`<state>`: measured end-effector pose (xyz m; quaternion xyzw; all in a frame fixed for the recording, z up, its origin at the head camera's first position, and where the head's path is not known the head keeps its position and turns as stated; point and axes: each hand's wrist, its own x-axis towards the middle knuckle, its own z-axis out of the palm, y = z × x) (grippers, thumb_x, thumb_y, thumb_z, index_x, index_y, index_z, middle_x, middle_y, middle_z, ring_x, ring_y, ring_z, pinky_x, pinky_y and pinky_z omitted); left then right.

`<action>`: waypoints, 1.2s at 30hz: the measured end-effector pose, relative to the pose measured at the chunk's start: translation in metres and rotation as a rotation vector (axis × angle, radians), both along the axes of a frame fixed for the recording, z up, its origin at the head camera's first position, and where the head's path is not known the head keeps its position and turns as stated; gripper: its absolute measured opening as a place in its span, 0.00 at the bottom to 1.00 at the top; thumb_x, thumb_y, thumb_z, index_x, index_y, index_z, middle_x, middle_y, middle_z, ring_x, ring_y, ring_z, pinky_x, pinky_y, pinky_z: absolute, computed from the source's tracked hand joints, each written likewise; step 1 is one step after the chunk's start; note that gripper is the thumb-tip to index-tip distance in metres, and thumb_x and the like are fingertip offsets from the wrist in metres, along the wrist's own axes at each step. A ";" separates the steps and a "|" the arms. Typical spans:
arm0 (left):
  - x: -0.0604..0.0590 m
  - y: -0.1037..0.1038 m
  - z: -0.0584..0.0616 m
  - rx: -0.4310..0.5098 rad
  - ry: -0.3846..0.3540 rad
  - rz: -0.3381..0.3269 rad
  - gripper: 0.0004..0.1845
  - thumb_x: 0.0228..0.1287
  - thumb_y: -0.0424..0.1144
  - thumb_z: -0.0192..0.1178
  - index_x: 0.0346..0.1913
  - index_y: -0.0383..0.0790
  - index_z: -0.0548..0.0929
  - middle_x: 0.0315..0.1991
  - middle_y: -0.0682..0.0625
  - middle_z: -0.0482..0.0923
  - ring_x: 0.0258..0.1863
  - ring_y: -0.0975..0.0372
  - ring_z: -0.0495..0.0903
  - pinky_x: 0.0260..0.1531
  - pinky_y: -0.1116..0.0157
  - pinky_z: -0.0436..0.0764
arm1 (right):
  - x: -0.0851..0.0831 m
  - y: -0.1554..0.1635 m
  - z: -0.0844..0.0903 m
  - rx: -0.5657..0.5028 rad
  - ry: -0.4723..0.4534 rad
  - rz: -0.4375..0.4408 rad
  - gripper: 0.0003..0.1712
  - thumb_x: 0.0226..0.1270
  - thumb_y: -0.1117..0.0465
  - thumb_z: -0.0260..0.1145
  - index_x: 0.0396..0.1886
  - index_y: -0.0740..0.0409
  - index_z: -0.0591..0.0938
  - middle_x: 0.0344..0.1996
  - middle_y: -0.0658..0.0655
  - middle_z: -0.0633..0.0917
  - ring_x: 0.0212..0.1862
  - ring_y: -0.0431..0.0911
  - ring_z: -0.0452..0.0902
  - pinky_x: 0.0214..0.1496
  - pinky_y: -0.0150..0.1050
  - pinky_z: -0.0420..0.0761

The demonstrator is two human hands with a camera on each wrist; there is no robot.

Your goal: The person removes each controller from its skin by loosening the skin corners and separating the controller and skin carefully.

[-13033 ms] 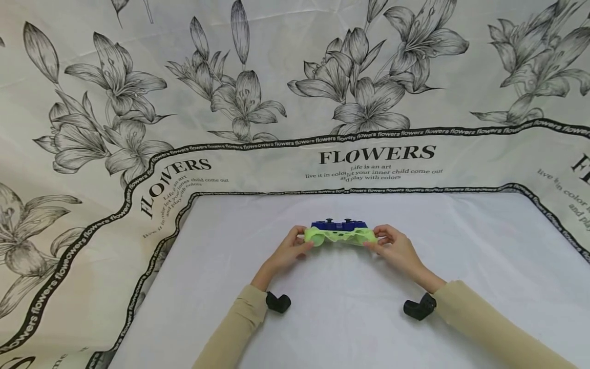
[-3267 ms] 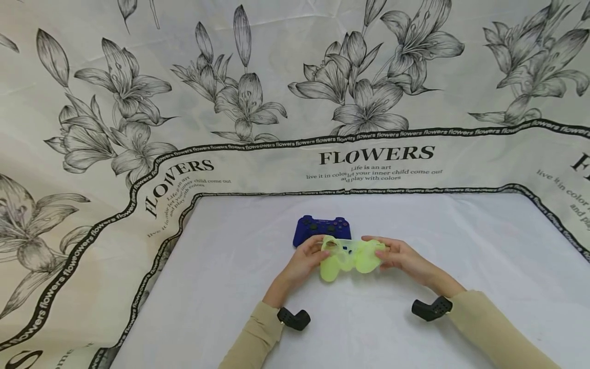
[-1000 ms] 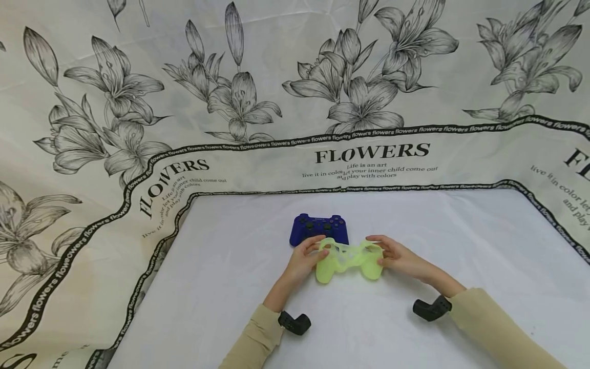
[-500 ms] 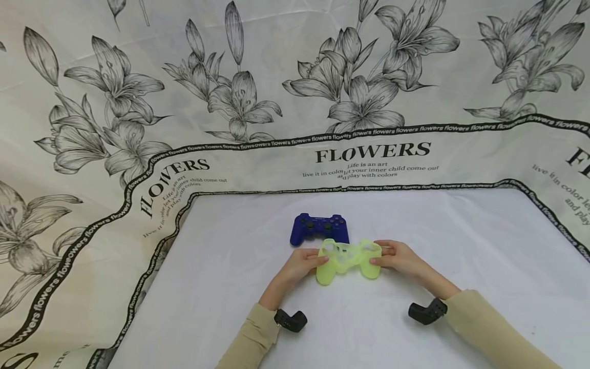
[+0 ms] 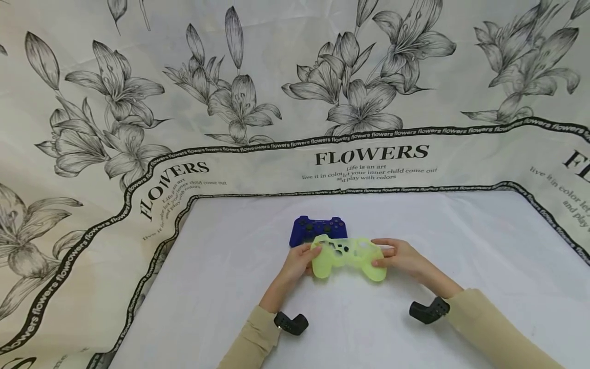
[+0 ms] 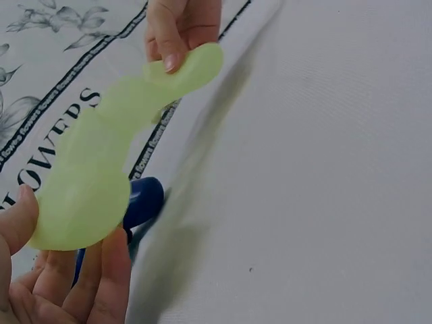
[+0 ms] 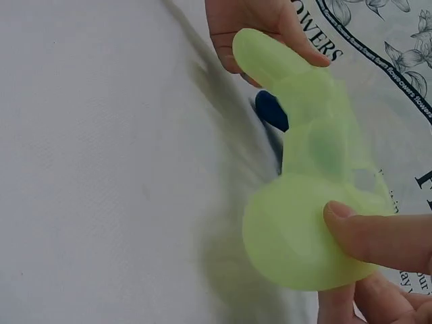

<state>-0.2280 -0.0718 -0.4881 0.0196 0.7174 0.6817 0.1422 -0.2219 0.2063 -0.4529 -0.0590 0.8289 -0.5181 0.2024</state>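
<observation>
Both hands hold up a translucent yellow-green silicone controller cover (image 5: 326, 262), shaped like a gamepad with cut-out holes. My left hand (image 5: 295, 264) pinches its left end, thumb on the front and fingers behind. At the other end my right hand (image 5: 402, 259) pinches the cover, its thumb pressed on the grip part (image 7: 290, 229) in the right wrist view. A blue game controller (image 5: 301, 230) lies on the white table just behind, its lower right part hidden by the cover. In the left wrist view one blue handle (image 6: 145, 202) shows past the cover's edge.
A white cloth covers the table (image 5: 221, 266). Behind it hangs a curtain (image 5: 258, 169) with printed lilies and lettering. Each wrist wears a black camera mount, the left one (image 5: 291, 323) and the right one (image 5: 428, 310).
Earlier the hands held cover and controller together; since then the controller lies on the table. Over the last second the cover has shifted and tilted slightly between both hands.
</observation>
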 end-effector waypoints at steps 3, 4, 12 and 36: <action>0.000 -0.001 0.001 -0.009 0.013 -0.008 0.21 0.68 0.44 0.58 0.56 0.31 0.79 0.34 0.50 0.86 0.20 0.70 0.75 0.19 0.73 0.73 | 0.001 0.001 0.000 -0.017 -0.013 -0.001 0.43 0.59 0.63 0.70 0.69 0.75 0.60 0.52 0.69 0.82 0.58 0.57 0.77 0.65 0.59 0.67; 0.000 0.000 0.003 -0.012 0.018 -0.021 0.21 0.68 0.44 0.59 0.56 0.31 0.79 0.36 0.48 0.87 0.21 0.70 0.76 0.20 0.73 0.74 | 0.001 0.001 0.000 -0.017 -0.011 -0.006 0.43 0.59 0.63 0.70 0.69 0.75 0.60 0.53 0.68 0.82 0.60 0.58 0.75 0.66 0.60 0.66; -0.007 0.007 0.012 -0.014 0.016 -0.078 0.22 0.67 0.43 0.59 0.60 0.34 0.77 0.50 0.40 0.83 0.29 0.70 0.81 0.26 0.73 0.79 | -0.003 0.011 0.001 -0.123 -0.050 0.016 0.43 0.63 0.59 0.67 0.69 0.77 0.57 0.63 0.70 0.72 0.53 0.37 0.79 0.53 0.31 0.79; -0.001 0.041 0.019 -0.136 0.141 0.092 0.17 0.55 0.39 0.70 0.47 0.34 0.85 0.36 0.44 0.88 0.29 0.66 0.85 0.25 0.71 0.82 | -0.014 0.048 0.002 -0.203 -0.041 -0.054 0.41 0.70 0.56 0.61 0.70 0.77 0.56 0.45 0.34 0.82 0.44 0.25 0.77 0.46 0.32 0.81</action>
